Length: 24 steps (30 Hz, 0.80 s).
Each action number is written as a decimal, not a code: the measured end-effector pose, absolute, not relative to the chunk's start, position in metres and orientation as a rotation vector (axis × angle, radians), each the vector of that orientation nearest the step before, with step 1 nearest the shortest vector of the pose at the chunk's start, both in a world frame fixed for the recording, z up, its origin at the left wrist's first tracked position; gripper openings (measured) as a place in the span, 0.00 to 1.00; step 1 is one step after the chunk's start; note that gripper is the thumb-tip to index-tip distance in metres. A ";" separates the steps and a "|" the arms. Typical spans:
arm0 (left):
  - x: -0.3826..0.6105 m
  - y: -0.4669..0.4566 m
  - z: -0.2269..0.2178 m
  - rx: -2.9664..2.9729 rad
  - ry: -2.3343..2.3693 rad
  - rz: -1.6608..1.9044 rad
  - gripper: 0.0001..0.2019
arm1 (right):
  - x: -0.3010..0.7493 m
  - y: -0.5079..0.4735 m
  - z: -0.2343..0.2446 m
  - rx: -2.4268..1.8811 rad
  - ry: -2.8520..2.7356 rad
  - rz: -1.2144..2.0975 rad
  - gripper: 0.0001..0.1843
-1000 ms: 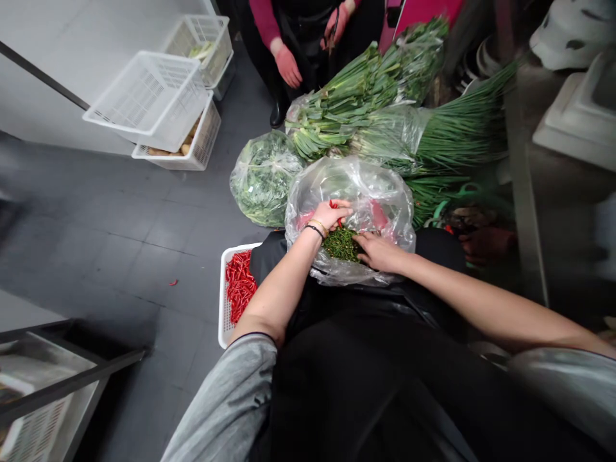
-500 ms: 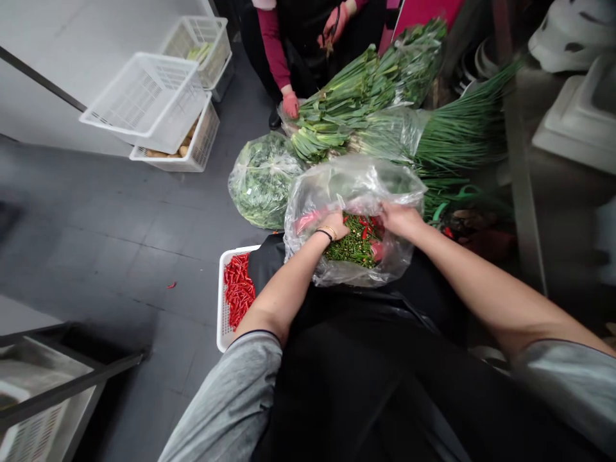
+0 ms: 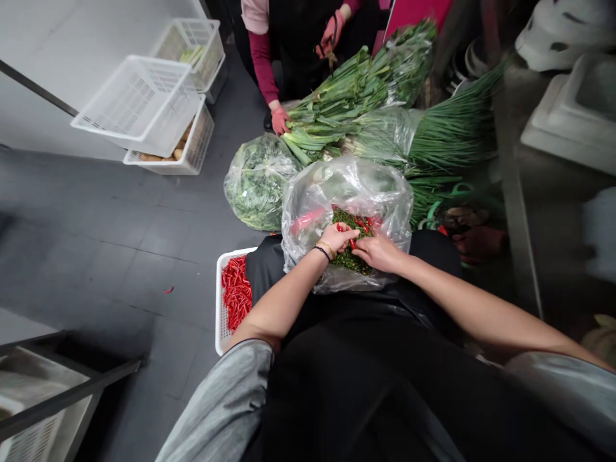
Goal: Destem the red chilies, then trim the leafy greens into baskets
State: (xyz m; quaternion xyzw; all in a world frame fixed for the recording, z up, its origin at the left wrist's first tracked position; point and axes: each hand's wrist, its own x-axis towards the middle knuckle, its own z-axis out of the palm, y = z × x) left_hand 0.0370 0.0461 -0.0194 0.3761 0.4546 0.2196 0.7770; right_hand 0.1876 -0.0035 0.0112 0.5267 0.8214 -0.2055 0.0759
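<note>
A clear plastic bag (image 3: 312, 199) rests on my lap, holding red chillies and a heap of green stems (image 3: 347, 258). Both hands are inside its mouth. My left hand (image 3: 337, 237), with bracelets on the wrist, pinches a red chilli (image 3: 352, 243). My right hand (image 3: 378, 252) meets it at the same chilli, fingers closed. A white basket (image 3: 222, 301) with destemmed red chillies (image 3: 235, 292) sits on the floor by my left knee.
A knotted bag of greens (image 3: 257, 183) and bundles of scallions (image 3: 356, 102) lie ahead. A person in pink gloves (image 3: 280, 120) handles the scallions. Stacked white baskets (image 3: 144, 109) stand at the left. One stray chilli (image 3: 168, 290) lies on the grey floor.
My right hand has let go of the bag's rim and come back down to meet the left hand over the stems. The other person's hand stays on the scallions.
</note>
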 end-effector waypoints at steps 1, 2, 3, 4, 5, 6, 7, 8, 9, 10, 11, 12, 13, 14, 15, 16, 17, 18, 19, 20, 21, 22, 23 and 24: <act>0.036 0.045 -0.020 0.810 0.949 0.487 0.21 | 0.186 -0.007 0.013 1.501 2.531 -0.631 0.19; 0.035 0.045 -0.020 0.818 0.925 0.488 0.20 | 0.184 -0.009 0.016 1.412 2.592 -0.655 0.19; 0.033 0.046 -0.020 0.836 0.911 0.487 0.20 | 0.183 -0.010 0.018 1.312 2.636 -0.683 0.19; 0.031 0.048 -0.020 0.859 0.909 0.496 0.20 | 0.182 -0.008 0.021 1.211 2.657 -0.713 0.19; 0.029 0.050 -0.020 0.880 0.920 0.524 0.20 | 0.183 -0.004 0.023 1.126 2.651 -0.744 0.18; 0.026 0.053 -0.020 0.890 0.936 0.569 0.20 | 0.184 0.002 0.025 1.074 2.622 -0.777 0.17; 0.024 0.056 -0.020 0.881 0.941 0.616 0.20 | 0.187 0.011 0.025 1.084 2.569 -0.798 0.17; 0.021 0.059 -0.019 0.853 0.929 0.650 0.20 | 0.191 0.021 0.025 1.176 2.491 -0.789 0.19; 0.019 0.061 -0.018 0.806 0.907 0.665 0.19 | 0.195 0.033 0.023 1.345 2.379 -0.753 0.21; 0.017 0.064 -0.017 0.748 0.879 0.662 0.19 | 0.200 0.045 0.019 1.546 2.236 -0.703 0.23; 0.016 0.066 -0.016 0.691 0.847 0.651 0.19 | 0.204 0.057 0.014 1.730 2.081 -0.652 0.24; 0.014 0.067 -0.016 0.640 0.814 0.632 0.19 | 0.208 0.066 0.007 1.867 1.940 -0.611 0.24; 0.013 0.068 -0.015 0.599 0.783 0.611 0.19 | 0.210 0.072 0.000 1.949 1.837 -0.592 0.23; 0.012 0.068 -0.015 0.568 0.756 0.590 0.18 | 0.210 0.076 -0.008 1.981 1.787 -0.596 0.21; 0.011 0.068 -0.016 0.550 0.728 0.569 0.17 | 0.210 0.076 -0.014 1.981 1.780 -0.613 0.21; 0.009 0.067 -0.017 0.542 0.704 0.550 0.15 | 0.209 0.073 -0.020 1.971 1.797 -0.626 0.20; 0.008 0.066 -0.018 0.542 0.690 0.534 0.14 | 0.207 0.069 -0.023 1.967 1.813 -0.639 0.19; 0.008 0.065 -0.020 0.548 0.691 0.522 0.13 | 0.207 0.063 -0.024 1.963 1.828 -0.653 0.18; 0.007 0.064 -0.022 0.557 0.706 0.513 0.12 | 0.207 0.055 -0.022 1.955 1.838 -0.666 0.17; 0.007 0.063 -0.024 0.569 0.736 0.498 0.12 | 0.207 0.047 -0.019 1.945 1.859 -0.682 0.16; 0.008 0.063 -0.026 0.581 0.781 0.475 0.12 | 0.209 0.039 -0.014 1.932 1.899 -0.700 0.15; 0.010 0.062 -0.028 0.593 0.834 0.444 0.13 | 0.210 0.032 -0.007 1.920 1.962 -0.719 0.13; 0.012 0.061 -0.030 0.605 0.883 0.412 0.13 | 0.210 0.024 -0.001 1.908 2.044 -0.739 0.12; 0.015 0.060 -0.031 0.613 0.921 0.379 0.14 | 0.210 0.017 0.005 1.892 2.133 -0.770 0.11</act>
